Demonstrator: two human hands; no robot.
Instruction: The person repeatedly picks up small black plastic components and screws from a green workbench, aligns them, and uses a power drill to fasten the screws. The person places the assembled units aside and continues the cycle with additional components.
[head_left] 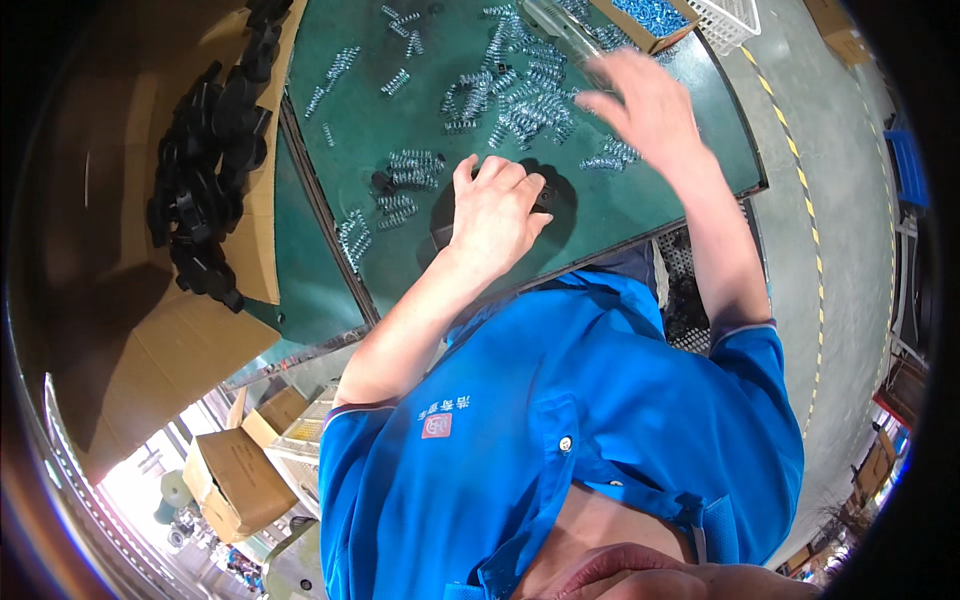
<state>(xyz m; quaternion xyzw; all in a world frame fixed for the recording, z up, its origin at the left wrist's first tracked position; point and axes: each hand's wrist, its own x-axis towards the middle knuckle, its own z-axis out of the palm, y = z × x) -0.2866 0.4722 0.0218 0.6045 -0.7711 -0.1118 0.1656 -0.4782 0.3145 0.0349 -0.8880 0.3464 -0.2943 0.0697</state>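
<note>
My left hand lies over a black part on the green tabletop, its fingers curled down onto the part. Most of that part is hidden under the hand, so its full shape cannot be made out. My right hand is raised beside a pile of metal coil springs. Its thumb and fingers are smeared by motion, and whether they hold anything is unclear. More loose coil springs lie just past my left hand, with a small black piece against them.
At the left stands a cardboard box holding several black curved parts. A small box of blue pieces and a white plastic basket are at the far right. A clear plastic object lies beyond the springs.
</note>
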